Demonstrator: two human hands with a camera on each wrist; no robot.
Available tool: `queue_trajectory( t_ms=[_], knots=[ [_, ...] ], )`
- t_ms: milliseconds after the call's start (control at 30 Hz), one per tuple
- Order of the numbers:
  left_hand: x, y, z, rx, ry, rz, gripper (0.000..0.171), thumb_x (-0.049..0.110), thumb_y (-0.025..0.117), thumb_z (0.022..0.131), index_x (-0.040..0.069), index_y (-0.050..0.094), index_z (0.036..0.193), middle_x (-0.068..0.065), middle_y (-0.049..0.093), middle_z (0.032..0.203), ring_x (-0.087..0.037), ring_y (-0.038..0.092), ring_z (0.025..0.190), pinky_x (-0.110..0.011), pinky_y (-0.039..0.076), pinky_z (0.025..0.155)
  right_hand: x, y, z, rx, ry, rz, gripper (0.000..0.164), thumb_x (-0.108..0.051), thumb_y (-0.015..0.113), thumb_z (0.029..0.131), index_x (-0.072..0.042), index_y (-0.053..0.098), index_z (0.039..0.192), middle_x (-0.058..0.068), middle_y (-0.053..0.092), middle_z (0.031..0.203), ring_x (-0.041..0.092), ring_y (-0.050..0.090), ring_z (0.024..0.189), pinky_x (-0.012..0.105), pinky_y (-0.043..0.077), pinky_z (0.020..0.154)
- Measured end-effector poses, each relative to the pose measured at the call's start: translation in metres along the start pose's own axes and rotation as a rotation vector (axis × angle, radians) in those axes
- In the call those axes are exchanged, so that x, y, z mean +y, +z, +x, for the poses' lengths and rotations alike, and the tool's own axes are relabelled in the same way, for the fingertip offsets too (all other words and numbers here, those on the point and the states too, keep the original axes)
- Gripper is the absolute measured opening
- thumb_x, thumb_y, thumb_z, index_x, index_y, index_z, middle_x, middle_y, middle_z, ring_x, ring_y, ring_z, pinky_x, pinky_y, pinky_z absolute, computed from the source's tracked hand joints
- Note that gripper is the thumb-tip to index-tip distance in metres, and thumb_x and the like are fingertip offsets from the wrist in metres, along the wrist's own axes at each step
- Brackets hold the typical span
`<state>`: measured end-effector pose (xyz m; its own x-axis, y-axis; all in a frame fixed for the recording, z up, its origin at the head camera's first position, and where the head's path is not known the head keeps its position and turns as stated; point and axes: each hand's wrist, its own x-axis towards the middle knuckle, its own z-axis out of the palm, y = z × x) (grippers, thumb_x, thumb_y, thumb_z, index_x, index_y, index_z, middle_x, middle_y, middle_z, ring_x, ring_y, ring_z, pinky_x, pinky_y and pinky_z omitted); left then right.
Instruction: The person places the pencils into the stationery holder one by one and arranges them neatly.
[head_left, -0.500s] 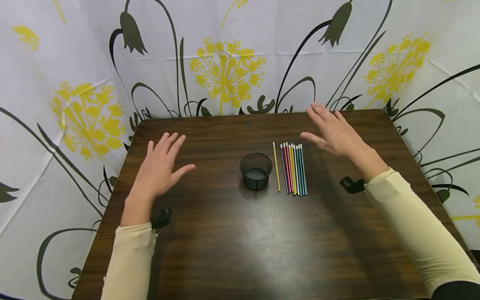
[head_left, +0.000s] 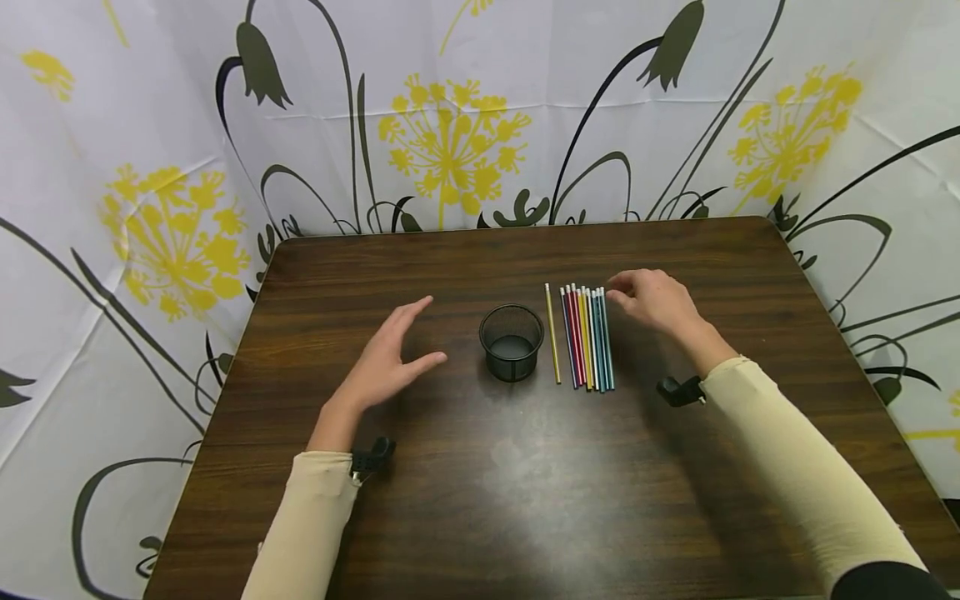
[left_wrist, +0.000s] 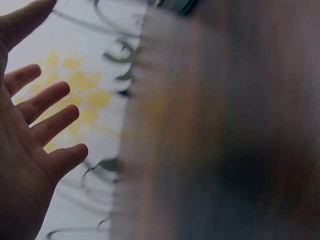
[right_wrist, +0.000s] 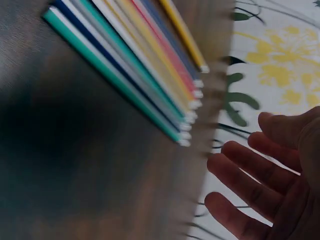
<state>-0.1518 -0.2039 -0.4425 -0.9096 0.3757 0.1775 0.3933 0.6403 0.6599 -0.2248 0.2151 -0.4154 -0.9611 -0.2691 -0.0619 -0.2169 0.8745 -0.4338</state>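
A round black mesh pencil cup (head_left: 512, 343) stands upright at the middle of the table, with nothing visible inside it. Just right of it lies a single yellow pencil (head_left: 552, 333), then a row of several pencils (head_left: 588, 340) in blue, red, yellow, white and teal, their white eraser ends pointing away from me. My left hand (head_left: 384, 358) hovers left of the cup, fingers extended and thumb apart, holding nothing. Beside the row's far right end is my right hand (head_left: 658, 302); in the right wrist view its fingers (right_wrist: 250, 180) are loosely bent, apart from the pencils.
The dark wooden table (head_left: 465, 500) fills the foreground. Behind it hangs a white curtain (head_left: 480, 50) with yellow and green flower prints, meeting the table's far edge. Each wrist wears a black camera mount.
My left hand has moved right, closer to the cup. My right hand has come down and toward me beside the pencils, its fingers more bent. Cup and pencils stay put.
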Motion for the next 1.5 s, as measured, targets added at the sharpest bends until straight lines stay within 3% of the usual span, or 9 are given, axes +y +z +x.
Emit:
queue_trajectory(
  t_ms=[100,233,433,633,800,1100,1233,1500],
  knots=[
    [0.004,0.022,0.006,-0.003,0.029,-0.124,0.084,0.038,0.076,0.086,0.034,0.027,0.154,-0.002,0.039,0.15,-0.018,0.033,0.139,-0.053,0.03,0.109,0.006,0.016,0.003,-0.024,0.093,0.096,0.034,-0.024,0.059,0.099,-0.003,0.065,0.124,0.016,0.067,0.113,0.031,0.063,0.098,0.05,0.049,0.085],
    [0.011,0.048,0.016,-0.004,0.07,-0.299,0.088,0.026,0.081,0.083,0.029,0.028,0.154,-0.008,0.041,0.149,-0.02,0.036,0.138,-0.055,0.032,0.107,0.014,0.032,0.007,-0.049,0.213,0.259,0.033,-0.023,0.059,0.099,0.0,0.065,0.122,0.019,0.067,0.11,0.027,0.067,0.088,0.04,0.055,0.074],
    [0.024,0.072,0.027,-0.023,0.065,-0.44,0.098,0.018,0.084,0.079,0.022,0.023,0.155,-0.011,0.036,0.152,-0.026,0.032,0.139,-0.055,0.034,0.106,0.022,0.048,0.012,-0.052,0.281,0.379,0.036,-0.027,0.063,0.098,0.002,0.064,0.119,0.019,0.067,0.105,0.024,0.069,0.08,0.031,0.057,0.062],
    [0.047,0.072,0.032,-0.06,0.057,-0.549,0.099,0.01,0.084,0.078,0.008,0.022,0.155,-0.023,0.034,0.15,-0.038,0.031,0.139,-0.055,0.027,0.111,0.02,0.053,0.013,-0.027,0.33,0.34,0.032,-0.026,0.066,0.096,0.0,0.067,0.113,0.016,0.07,0.096,0.021,0.068,0.076,0.03,0.056,0.061],
    [0.057,0.072,0.034,-0.043,0.043,-0.53,0.1,0.015,0.084,0.078,0.009,0.021,0.155,-0.025,0.04,0.146,-0.041,0.035,0.136,-0.058,0.022,0.111,0.016,0.052,0.014,-0.022,0.363,0.281,0.028,-0.024,0.065,0.096,-0.002,0.068,0.112,0.014,0.071,0.09,0.019,0.067,0.07,0.03,0.055,0.06],
    [0.054,0.08,0.038,-0.007,0.078,-0.558,0.09,0.007,0.078,0.083,0.005,0.022,0.153,-0.028,0.039,0.146,-0.042,0.034,0.136,-0.06,0.021,0.11,0.005,0.048,0.013,-0.006,0.39,0.116,0.026,-0.025,0.065,0.092,-0.004,0.069,0.107,0.006,0.069,0.07,0.018,0.064,0.061,0.04,0.049,0.063],
    [0.053,0.081,0.039,-0.006,0.09,-0.597,0.087,0.004,0.076,0.084,0.005,0.022,0.152,-0.029,0.037,0.146,-0.043,0.033,0.137,-0.061,0.022,0.11,0.003,0.047,0.015,0.012,0.384,0.052,0.026,-0.025,0.064,0.09,-0.005,0.07,0.105,0.004,0.066,0.063,0.022,0.063,0.066,0.046,0.049,0.07],
    [0.052,0.083,0.039,-0.019,0.097,-0.668,0.085,-0.001,0.075,0.085,0.003,0.022,0.151,-0.03,0.034,0.147,-0.043,0.031,0.138,-0.061,0.022,0.11,0.002,0.047,0.014,0.015,0.407,0.08,0.027,-0.023,0.064,0.089,-0.004,0.069,0.107,0.005,0.066,0.064,0.021,0.064,0.06,0.043,0.05,0.068]
  ],
)
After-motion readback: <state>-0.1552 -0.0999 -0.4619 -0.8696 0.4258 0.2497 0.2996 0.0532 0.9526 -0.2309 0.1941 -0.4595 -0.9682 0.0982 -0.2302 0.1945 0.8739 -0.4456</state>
